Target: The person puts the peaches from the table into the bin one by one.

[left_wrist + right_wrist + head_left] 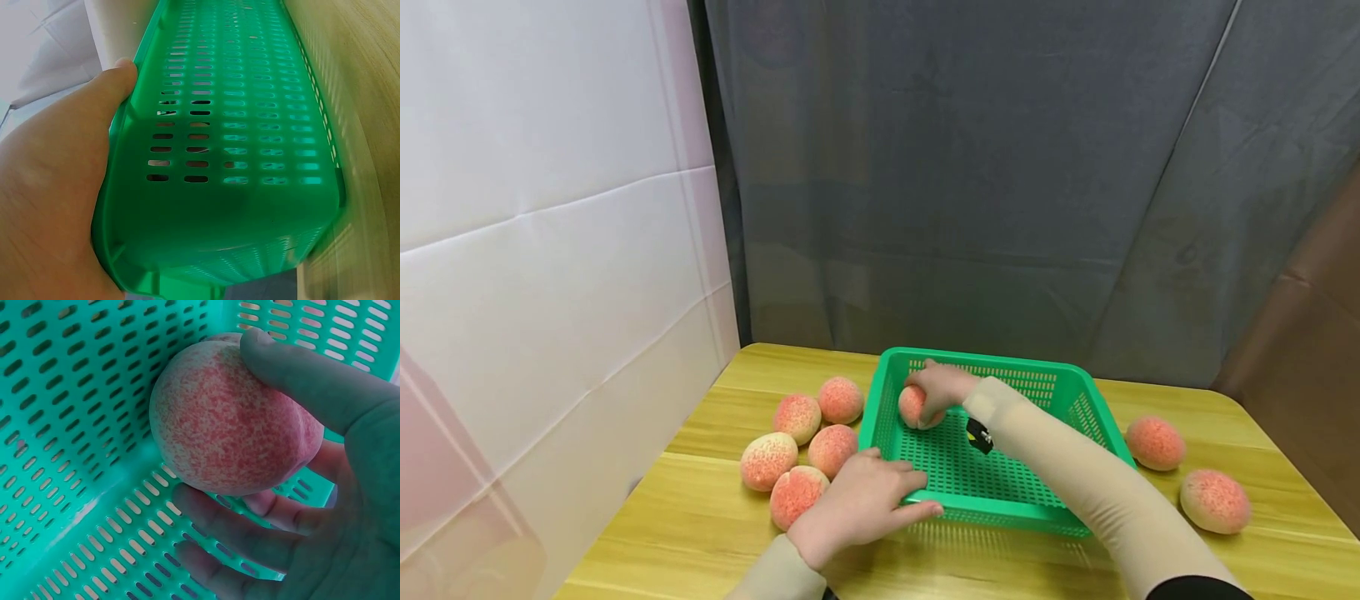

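Note:
A green perforated basket (992,508) stands on the table. Inside it, near the left end, my right hand (942,387) holds a pink-and-cream peach (912,406). The right wrist view shows the thumb on top of this peach (228,422) and the fingers beneath and behind it, close to the basket wall (75,381). A pale pinkish edge shows behind the peach; I cannot tell what it is. My left hand (868,500) grips the basket's near left corner, thumb along the rim (125,119); its other fingers are hidden in the left wrist view.
Several peaches (797,418) lie grouped left of the basket, the closest one (797,497) beside my left hand. To the right lie two more, a farther peach (1155,443) and a nearer peach (1215,502). A grey curtain (962,183) hangs behind the wooden table (655,533).

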A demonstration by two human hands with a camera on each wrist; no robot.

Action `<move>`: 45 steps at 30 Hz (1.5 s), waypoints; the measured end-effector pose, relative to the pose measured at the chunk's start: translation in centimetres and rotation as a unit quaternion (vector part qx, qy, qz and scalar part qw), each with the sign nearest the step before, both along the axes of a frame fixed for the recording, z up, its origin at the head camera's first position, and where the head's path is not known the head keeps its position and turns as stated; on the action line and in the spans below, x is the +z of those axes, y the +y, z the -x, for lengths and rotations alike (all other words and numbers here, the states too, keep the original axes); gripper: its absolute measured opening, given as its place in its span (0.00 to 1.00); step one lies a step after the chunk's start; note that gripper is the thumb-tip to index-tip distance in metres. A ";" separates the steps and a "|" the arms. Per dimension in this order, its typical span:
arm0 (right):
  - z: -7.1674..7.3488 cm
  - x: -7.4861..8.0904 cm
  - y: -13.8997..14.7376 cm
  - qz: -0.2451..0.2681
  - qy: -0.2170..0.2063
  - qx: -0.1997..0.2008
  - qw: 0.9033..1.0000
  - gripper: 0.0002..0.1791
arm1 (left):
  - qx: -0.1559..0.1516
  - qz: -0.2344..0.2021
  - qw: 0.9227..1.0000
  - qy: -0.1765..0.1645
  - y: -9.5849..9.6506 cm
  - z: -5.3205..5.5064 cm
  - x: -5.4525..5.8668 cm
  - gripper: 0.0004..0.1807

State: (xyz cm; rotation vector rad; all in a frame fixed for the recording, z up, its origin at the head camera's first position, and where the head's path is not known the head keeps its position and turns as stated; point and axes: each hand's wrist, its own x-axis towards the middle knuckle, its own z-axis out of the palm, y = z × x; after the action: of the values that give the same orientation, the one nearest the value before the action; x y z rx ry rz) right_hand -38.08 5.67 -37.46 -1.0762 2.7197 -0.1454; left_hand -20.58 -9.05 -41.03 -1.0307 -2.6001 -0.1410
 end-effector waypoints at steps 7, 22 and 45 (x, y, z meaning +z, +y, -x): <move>0.1 -0.2 -0.2 -0.001 0.009 -0.002 1.000 0.33 | 0.001 -0.001 1.000 0.002 0.0 0.0 0.1 0.24; -0.3 -0.3 -0.2 0.018 0.040 -0.031 0.999 0.30 | -0.004 -0.004 1.000 0.000 0.1 0.0 0.1 0.25; 0.0 0.4 1.4 0.032 0.028 -0.039 0.998 0.33 | -0.014 -0.008 1.000 0.004 0.5 0.3 0.2 0.24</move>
State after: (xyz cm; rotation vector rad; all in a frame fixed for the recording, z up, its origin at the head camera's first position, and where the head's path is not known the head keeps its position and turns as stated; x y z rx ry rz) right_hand -38.08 7.05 -37.10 -1.0047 2.8268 -0.2204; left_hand -20.86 -8.56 -40.87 -1.0599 -2.5749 -0.1633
